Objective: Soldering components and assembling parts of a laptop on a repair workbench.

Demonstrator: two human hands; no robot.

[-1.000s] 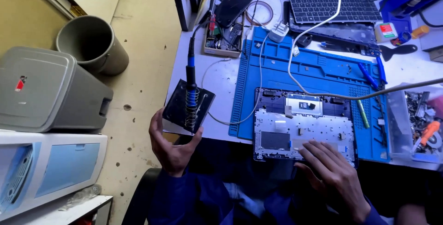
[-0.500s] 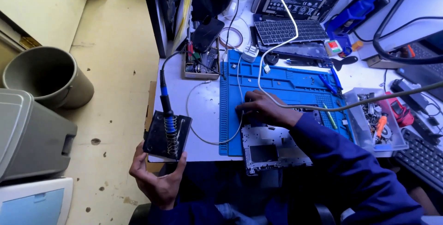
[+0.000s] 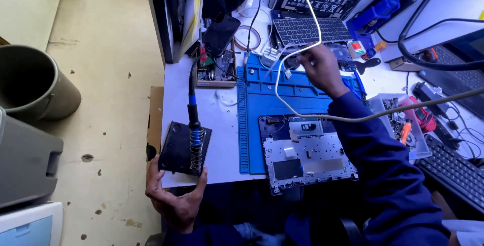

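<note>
At the near left corner of the bench (image 3: pixel 222 130), the left hand (image 3: pixel 174 195) grips the black base of the soldering iron stand (image 3: pixel 182 150), thumb and fingers curled round its front edge. A blue-handled soldering iron (image 3: pixel 192 115) stands in the stand's coil spring, its cord running up toward the back of the bench. Farther back, the right hand (image 3: pixel 320 67) reaches over the blue work mat (image 3: pixel 297 95), fingers closed on a white cable (image 3: pixel 287 89) that loops across the mat; the exact pinch is too blurred to tell. Below that arm, an opened laptop shell (image 3: pixel 302 152) lies on the mat's near end. Just right of it sits 1 clear parts tray (image 3: pixel 403 125). On the floor to the left stands a grey bin (image 3: pixel 30 87).
</note>
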